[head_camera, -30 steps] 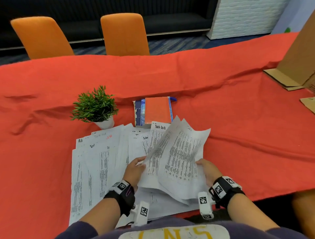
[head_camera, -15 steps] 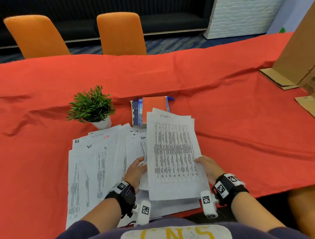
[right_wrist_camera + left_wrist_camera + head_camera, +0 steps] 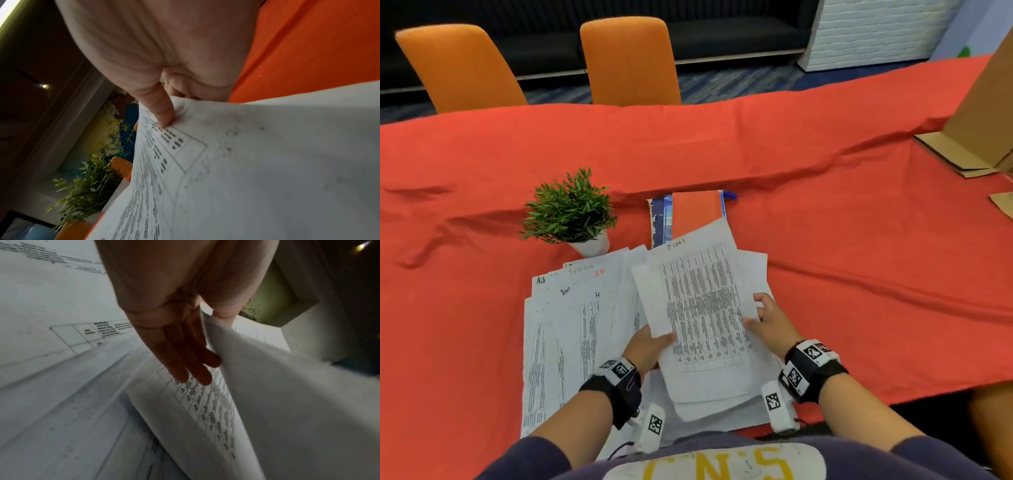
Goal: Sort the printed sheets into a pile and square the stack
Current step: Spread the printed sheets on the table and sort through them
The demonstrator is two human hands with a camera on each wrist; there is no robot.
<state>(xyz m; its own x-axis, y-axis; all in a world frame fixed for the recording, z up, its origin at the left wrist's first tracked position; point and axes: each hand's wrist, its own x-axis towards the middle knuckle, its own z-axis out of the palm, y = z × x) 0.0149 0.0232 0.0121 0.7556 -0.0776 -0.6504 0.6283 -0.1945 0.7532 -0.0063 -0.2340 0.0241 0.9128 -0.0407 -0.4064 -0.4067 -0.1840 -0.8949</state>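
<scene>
A small stack of printed sheets [image 3: 702, 308] with dense tables is held just above the red tablecloth, tilted a little to the left, its sheets unevenly offset. My left hand [image 3: 654, 344] pinches its left edge: in the left wrist view the thumb lies on top and the straight fingers [image 3: 185, 363] lie under the paper [image 3: 277, 402]. My right hand [image 3: 760, 317] grips the right edge, with its thumb [image 3: 162, 112] pressing on the top sheet [image 3: 246, 162]. More printed sheets [image 3: 571, 325] lie fanned out on the cloth to the left.
A small potted plant [image 3: 571, 212] and a pile of notebooks [image 3: 691, 216] stand just beyond the papers. Cardboard boxes [image 3: 983, 113] sit at the far right. Two orange chairs [image 3: 630, 61] stand behind the table. The table's near edge [image 3: 893, 390] runs by my wrists.
The fanned, lifted sheets were brought together into one flatter stack, which has since turned slightly to the left. My right hand slid farther up the right edge.
</scene>
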